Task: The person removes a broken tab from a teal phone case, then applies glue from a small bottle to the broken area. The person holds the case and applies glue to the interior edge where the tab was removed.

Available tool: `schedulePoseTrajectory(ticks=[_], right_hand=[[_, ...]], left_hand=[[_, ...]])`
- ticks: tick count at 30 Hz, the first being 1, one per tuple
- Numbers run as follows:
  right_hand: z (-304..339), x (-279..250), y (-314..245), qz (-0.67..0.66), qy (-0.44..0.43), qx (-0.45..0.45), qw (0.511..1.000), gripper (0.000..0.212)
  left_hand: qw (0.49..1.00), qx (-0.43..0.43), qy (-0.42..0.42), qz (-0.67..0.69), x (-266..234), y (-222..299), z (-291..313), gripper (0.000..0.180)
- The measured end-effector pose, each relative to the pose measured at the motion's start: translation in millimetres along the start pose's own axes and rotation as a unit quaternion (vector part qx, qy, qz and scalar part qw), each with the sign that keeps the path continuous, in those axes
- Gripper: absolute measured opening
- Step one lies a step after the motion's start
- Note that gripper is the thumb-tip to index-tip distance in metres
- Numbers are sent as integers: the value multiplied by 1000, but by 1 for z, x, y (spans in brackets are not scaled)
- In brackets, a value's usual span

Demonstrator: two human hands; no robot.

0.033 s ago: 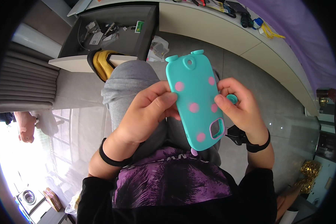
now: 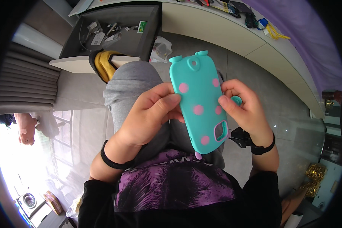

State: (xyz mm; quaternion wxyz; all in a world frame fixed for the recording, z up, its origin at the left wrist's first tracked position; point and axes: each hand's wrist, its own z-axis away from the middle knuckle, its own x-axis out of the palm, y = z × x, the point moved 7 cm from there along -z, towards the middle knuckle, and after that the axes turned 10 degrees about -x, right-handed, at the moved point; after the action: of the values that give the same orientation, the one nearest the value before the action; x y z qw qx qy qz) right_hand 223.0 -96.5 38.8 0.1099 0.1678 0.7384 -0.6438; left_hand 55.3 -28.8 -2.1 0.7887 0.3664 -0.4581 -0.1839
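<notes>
A turquoise phone case (image 2: 197, 100) with pink dots is held up over my lap, its back facing me. The camera cutout (image 2: 220, 131) has a pink rim and sits toward the lower right end. Two small round knobs stick up from its far end. My left hand (image 2: 150, 110) pinches the left edge between thumb and fingers. On the opposite edge, my right hand (image 2: 244, 106) grips with the thumb on the back. Beside the right fingers shows a small turquoise round piece (image 2: 236, 100). The inside of the case is hidden.
An open drawer (image 2: 68, 47) at the far left holds cables and small items, with a yellow and black cloth item (image 2: 103, 64) over its front. A clear plastic bag (image 2: 161, 49) lies on the floor. Tools and a yellow cord (image 2: 275, 32) lie on the long cabinet.
</notes>
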Motion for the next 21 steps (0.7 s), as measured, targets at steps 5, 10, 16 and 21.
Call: schedulePoseTrajectory(ticks=[5,10,16,21], right_hand=[[-2,-2,9,-53,9,47,997,20],[1,0,16,-111,5,90,990,21],[-1,2,17,-118,6,89,989,21],[0,0,15,-99,16,87,991,21]], left_hand=[[999,-7,-33,14,1,0,0,32],[999,-13,-34,38,0,-3,1,34],[998,-11,-29,56,0,1,1,34],[998,-22,-11,62,4,2,0,35]])
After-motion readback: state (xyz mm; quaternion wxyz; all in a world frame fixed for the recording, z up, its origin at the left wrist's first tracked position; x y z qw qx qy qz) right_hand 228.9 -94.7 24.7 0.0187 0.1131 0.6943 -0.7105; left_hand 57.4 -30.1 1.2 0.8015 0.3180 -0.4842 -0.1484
